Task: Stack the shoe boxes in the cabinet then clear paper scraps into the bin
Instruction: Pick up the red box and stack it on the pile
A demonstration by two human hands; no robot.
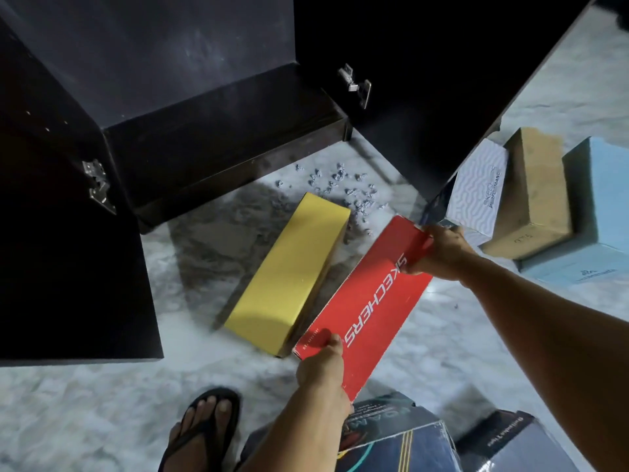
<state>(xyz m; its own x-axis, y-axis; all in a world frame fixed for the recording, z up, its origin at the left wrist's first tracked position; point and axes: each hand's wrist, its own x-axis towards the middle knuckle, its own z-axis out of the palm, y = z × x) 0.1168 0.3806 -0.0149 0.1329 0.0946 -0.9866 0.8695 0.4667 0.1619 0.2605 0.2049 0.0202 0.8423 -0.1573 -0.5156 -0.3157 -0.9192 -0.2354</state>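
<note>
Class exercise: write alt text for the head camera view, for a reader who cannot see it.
A person holds a red shoe box by its two ends, left hand near, right hand far, above a marble floor before an open dark cabinet. A yellow box lies beside it; paper scraps litter the floor by the cabinet, and more boxes sit at right.

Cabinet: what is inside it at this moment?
The open cabinet shows only a bare dark shelf; no boxes are inside. Its deeper corners are too dark to see. The red box is in both hands, and the yellow box lies on the floor.
</note>
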